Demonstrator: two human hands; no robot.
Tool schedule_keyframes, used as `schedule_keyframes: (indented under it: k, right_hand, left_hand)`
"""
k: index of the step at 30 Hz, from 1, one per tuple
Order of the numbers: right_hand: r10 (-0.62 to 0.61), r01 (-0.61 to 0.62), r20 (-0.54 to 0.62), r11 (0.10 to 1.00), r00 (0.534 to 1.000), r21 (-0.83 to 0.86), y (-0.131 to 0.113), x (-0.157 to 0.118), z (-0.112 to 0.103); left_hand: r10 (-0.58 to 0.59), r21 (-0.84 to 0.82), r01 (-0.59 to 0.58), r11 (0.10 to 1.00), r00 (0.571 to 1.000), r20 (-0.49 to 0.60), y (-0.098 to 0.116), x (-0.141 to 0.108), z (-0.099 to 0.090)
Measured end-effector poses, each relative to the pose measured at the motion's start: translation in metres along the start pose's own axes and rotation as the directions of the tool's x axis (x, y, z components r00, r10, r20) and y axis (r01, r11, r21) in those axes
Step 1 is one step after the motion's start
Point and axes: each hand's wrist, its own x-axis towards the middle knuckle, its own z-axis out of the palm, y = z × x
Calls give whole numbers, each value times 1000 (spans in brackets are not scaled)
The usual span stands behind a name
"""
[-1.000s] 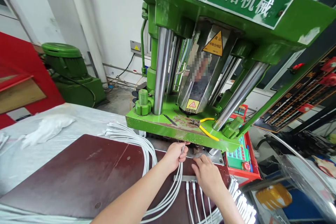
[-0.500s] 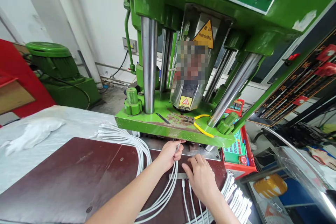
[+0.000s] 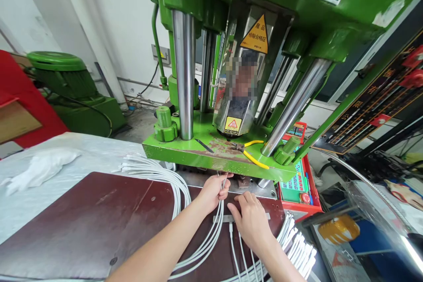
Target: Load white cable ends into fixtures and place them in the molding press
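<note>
My left hand [image 3: 216, 190] is closed around several thin white cables [image 3: 216, 235], just under the front edge of the green press plate [image 3: 218, 160]. The cables loop down from it over the brown board [image 3: 132, 224]; their far ends are hidden beneath the plate. To its right, my right hand [image 3: 251, 218] rests palm down with thumb and fingers apart, nothing visible in it. It partly covers a flat metal bar [image 3: 227, 219] on the board. Several white cables with connector ends [image 3: 231, 228] run from this bar toward me.
Yellow-handled pliers [image 3: 253, 154] and a dark strip [image 3: 204, 145] lie on the press plate. A white cable bundle [image 3: 165, 174] curves at left; another bundle of cable ends [image 3: 299, 246] lies at right. A red-framed control panel [image 3: 297, 185] stands right of the press.
The view has tilted slightly, so the press sits a little higher in it. Both hands keep nearly the same place and pose.
</note>
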Motion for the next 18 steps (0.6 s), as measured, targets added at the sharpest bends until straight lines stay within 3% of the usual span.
schedule_keyframes:
  k: [6,11,14,18]
  right_hand:
    - [-24,27,-45,997,999,67,5,0,0]
    - [-66,88,-144,984,987,154,16,11,-15]
    - [-3,22,-149,992,989,126,22,37,-24]
    - [107,-102,-51,990,993,97,25,93,-26]
  left_hand:
    - [2,-5,-2,1000,1000,-16,0,0,1]
    - [-7,-23,6,1000,1000,-15,-1,0,3]
    - [-1,-36,1,999,1000,-7,0,1,3]
    - [-4,-42,3,999,1000,-8,0,2,3]
